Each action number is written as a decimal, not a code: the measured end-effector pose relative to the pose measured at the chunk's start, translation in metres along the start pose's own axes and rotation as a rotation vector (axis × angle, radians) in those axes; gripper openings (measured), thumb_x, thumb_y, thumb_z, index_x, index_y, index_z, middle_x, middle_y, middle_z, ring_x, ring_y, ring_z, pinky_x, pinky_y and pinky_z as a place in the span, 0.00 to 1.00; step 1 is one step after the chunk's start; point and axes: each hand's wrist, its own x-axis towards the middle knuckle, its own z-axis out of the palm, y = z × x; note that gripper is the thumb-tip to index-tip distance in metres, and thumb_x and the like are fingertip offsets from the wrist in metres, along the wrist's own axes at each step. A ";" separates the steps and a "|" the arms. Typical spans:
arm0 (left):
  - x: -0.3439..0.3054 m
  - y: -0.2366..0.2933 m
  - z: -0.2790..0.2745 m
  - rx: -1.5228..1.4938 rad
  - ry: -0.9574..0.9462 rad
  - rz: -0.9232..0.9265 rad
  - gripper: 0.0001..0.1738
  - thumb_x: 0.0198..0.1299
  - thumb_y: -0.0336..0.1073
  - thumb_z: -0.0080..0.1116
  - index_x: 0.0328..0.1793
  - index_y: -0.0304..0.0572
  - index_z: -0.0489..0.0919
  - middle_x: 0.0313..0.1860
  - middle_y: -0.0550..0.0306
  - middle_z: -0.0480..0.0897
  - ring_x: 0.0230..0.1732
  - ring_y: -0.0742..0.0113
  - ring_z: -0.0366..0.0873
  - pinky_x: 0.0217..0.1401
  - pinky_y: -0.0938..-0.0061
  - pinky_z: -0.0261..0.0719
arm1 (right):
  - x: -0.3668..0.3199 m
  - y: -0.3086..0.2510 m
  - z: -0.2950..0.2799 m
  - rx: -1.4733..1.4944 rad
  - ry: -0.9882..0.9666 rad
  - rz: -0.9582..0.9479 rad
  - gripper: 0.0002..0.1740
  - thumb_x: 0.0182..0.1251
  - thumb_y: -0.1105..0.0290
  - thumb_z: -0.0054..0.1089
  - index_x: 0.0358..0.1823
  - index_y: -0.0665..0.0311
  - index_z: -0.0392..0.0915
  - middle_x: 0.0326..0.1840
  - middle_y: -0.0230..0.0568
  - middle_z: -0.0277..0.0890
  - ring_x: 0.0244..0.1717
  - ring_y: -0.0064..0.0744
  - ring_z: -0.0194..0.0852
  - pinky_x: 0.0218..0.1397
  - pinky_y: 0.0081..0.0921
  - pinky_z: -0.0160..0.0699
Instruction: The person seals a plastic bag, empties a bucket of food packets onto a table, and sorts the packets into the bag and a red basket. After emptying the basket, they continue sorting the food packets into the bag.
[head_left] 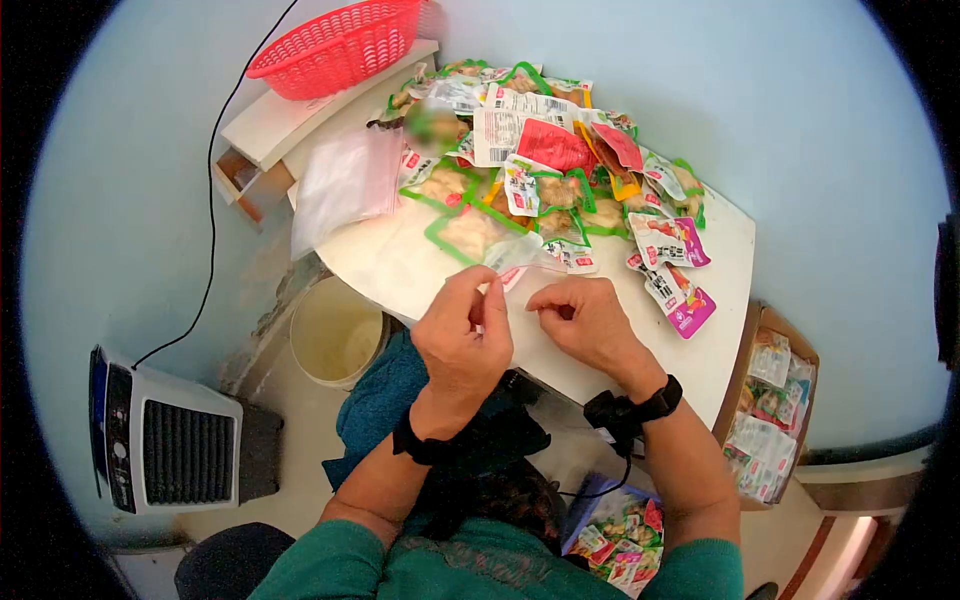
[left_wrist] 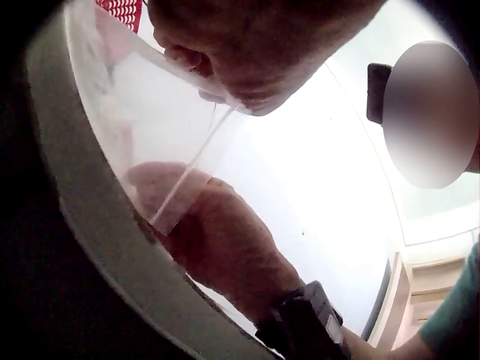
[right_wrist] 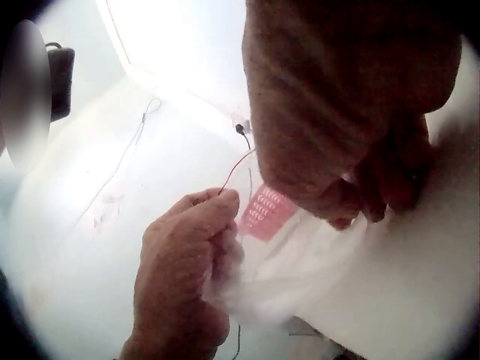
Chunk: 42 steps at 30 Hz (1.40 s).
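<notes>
A clear plastic zip bag (head_left: 537,255) is stretched between my two hands over the table's near edge. My left hand (head_left: 463,330) pinches one end of its mouth, thumb against curled fingers. At the other end my right hand (head_left: 590,318) pinches the bag with fingers curled in. In the right wrist view a thin red line (right_wrist: 237,169) runs along the bag's edge from hand to hand. The left wrist view shows the see-through film (left_wrist: 161,112) overlapping the right hand's fingers. Behind the bag lie green-edged food packets (head_left: 470,235).
Many sealed snack packets (head_left: 550,145) are heaped at the table's back. A stack of clear bags (head_left: 345,185) lies at the left edge, below a red basket (head_left: 340,50). Two purple-white packets (head_left: 672,265) lie right. A bucket (head_left: 340,330) and a cardboard box (head_left: 770,410) flank the table (head_left: 725,230).
</notes>
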 end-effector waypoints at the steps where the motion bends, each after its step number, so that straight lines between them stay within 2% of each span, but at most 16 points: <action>1: 0.003 0.001 -0.002 -0.004 0.017 -0.006 0.09 0.56 0.22 0.63 0.43 0.37 0.80 0.27 0.51 0.80 0.19 0.66 0.76 0.22 0.75 0.72 | 0.000 -0.009 -0.006 0.029 -0.041 0.028 0.08 0.55 0.76 0.58 0.33 0.64 0.86 0.28 0.43 0.83 0.24 0.32 0.78 0.33 0.27 0.78; 2: 0.004 0.000 -0.003 -0.015 0.011 -0.021 0.09 0.56 0.22 0.63 0.43 0.37 0.81 0.27 0.51 0.80 0.19 0.66 0.76 0.22 0.75 0.73 | 0.001 -0.014 -0.011 0.056 -0.083 0.053 0.07 0.55 0.76 0.58 0.32 0.65 0.86 0.29 0.42 0.83 0.24 0.31 0.78 0.33 0.27 0.78; 5: 0.001 -0.005 -0.001 -0.029 0.002 -0.047 0.10 0.55 0.22 0.64 0.43 0.36 0.81 0.26 0.51 0.80 0.19 0.66 0.76 0.23 0.74 0.73 | 0.005 -0.004 -0.029 0.633 -0.029 0.242 0.08 0.55 0.76 0.59 0.35 0.66 0.85 0.30 0.42 0.83 0.24 0.30 0.77 0.32 0.28 0.78; 8: -0.002 -0.007 0.002 -0.010 0.009 -0.032 0.10 0.54 0.21 0.64 0.43 0.36 0.81 0.27 0.51 0.81 0.20 0.66 0.76 0.23 0.74 0.74 | 0.012 0.018 -0.031 0.268 0.378 0.244 0.12 0.56 0.75 0.62 0.42 0.68 0.84 0.34 0.45 0.84 0.26 0.29 0.77 0.32 0.27 0.77; 9: -0.003 -0.008 0.003 0.000 0.010 -0.018 0.10 0.54 0.21 0.64 0.43 0.36 0.81 0.27 0.51 0.81 0.20 0.65 0.76 0.23 0.74 0.74 | 0.012 0.018 -0.030 -0.046 0.337 0.150 0.23 0.54 0.72 0.66 0.55 0.67 0.79 0.50 0.56 0.80 0.42 0.40 0.81 0.47 0.33 0.81; 12: -0.004 -0.010 0.005 0.013 0.012 -0.001 0.11 0.53 0.21 0.64 0.43 0.37 0.81 0.27 0.51 0.81 0.20 0.65 0.77 0.24 0.74 0.74 | 0.012 0.026 -0.022 -0.502 0.218 -0.154 0.30 0.53 0.71 0.69 0.60 0.67 0.75 0.65 0.58 0.70 0.63 0.53 0.71 0.66 0.39 0.72; 13: -0.004 -0.010 0.005 0.015 0.014 0.000 0.11 0.53 0.21 0.64 0.43 0.37 0.81 0.27 0.51 0.81 0.20 0.64 0.77 0.24 0.74 0.74 | 0.013 0.025 -0.020 -0.341 0.126 -0.028 0.34 0.53 0.69 0.69 0.64 0.63 0.72 0.73 0.57 0.61 0.73 0.60 0.57 0.76 0.41 0.59; 16: -0.005 -0.011 0.009 -0.027 0.042 0.006 0.08 0.57 0.23 0.64 0.43 0.37 0.83 0.22 0.57 0.77 0.18 0.76 0.69 0.21 0.77 0.67 | 0.024 0.035 -0.005 -0.423 0.132 -0.148 0.28 0.56 0.69 0.67 0.61 0.62 0.76 0.69 0.56 0.66 0.71 0.60 0.61 0.73 0.41 0.64; 19: -0.002 -0.009 0.007 0.020 0.001 0.013 0.10 0.54 0.21 0.64 0.43 0.37 0.81 0.27 0.51 0.81 0.21 0.64 0.77 0.24 0.73 0.75 | 0.030 0.041 -0.003 -0.405 0.297 -0.223 0.20 0.61 0.70 0.64 0.55 0.62 0.78 0.56 0.56 0.76 0.59 0.55 0.75 0.60 0.42 0.76; 22: -0.002 -0.011 0.005 0.000 -0.021 -0.019 0.09 0.54 0.22 0.63 0.42 0.37 0.81 0.28 0.51 0.81 0.21 0.64 0.78 0.25 0.72 0.75 | 0.028 0.022 -0.014 -0.312 0.497 -0.002 0.08 0.66 0.70 0.60 0.43 0.65 0.80 0.36 0.52 0.81 0.39 0.52 0.82 0.41 0.43 0.79; 23: -0.001 -0.010 0.006 -0.007 -0.017 -0.020 0.09 0.54 0.22 0.63 0.42 0.36 0.81 0.28 0.51 0.81 0.21 0.64 0.78 0.25 0.72 0.75 | 0.028 0.018 -0.017 -0.222 0.588 -0.015 0.09 0.69 0.67 0.58 0.33 0.66 0.77 0.23 0.47 0.76 0.25 0.41 0.79 0.30 0.41 0.73; 26: -0.001 -0.009 0.011 -0.033 -0.001 -0.016 0.08 0.55 0.23 0.63 0.42 0.37 0.82 0.25 0.52 0.80 0.20 0.67 0.75 0.24 0.74 0.73 | 0.022 0.015 -0.039 -0.155 0.562 0.160 0.12 0.70 0.66 0.58 0.31 0.67 0.77 0.21 0.44 0.74 0.25 0.29 0.77 0.30 0.35 0.73; 27: 0.000 -0.009 0.014 -0.044 0.009 -0.009 0.08 0.56 0.24 0.64 0.42 0.37 0.82 0.22 0.54 0.78 0.19 0.71 0.73 0.22 0.75 0.70 | 0.021 0.018 -0.049 -0.141 0.483 0.253 0.12 0.72 0.65 0.58 0.36 0.67 0.81 0.23 0.38 0.78 0.27 0.18 0.75 0.30 0.26 0.74; 31: 0.000 -0.007 0.021 -0.041 0.003 -0.029 0.07 0.57 0.26 0.64 0.42 0.37 0.83 0.19 0.56 0.76 0.17 0.73 0.71 0.22 0.76 0.69 | 0.011 0.003 -0.068 0.711 0.516 0.258 0.13 0.74 0.66 0.56 0.45 0.70 0.82 0.35 0.35 0.84 0.28 0.18 0.79 0.31 0.17 0.77; 34: 0.001 -0.008 0.027 -0.042 -0.009 -0.066 0.09 0.54 0.25 0.64 0.42 0.38 0.81 0.24 0.53 0.79 0.19 0.64 0.75 0.24 0.71 0.73 | 0.004 -0.004 -0.087 0.803 0.513 0.310 0.13 0.73 0.66 0.57 0.46 0.70 0.82 0.37 0.37 0.85 0.27 0.22 0.81 0.31 0.20 0.81; 42: 0.010 0.002 0.039 -0.121 -0.058 -0.232 0.07 0.57 0.28 0.64 0.42 0.39 0.82 0.18 0.55 0.76 0.16 0.64 0.71 0.22 0.70 0.69 | -0.003 -0.008 -0.083 0.811 -0.008 0.407 0.11 0.70 0.72 0.55 0.46 0.72 0.81 0.37 0.42 0.86 0.33 0.26 0.85 0.37 0.23 0.84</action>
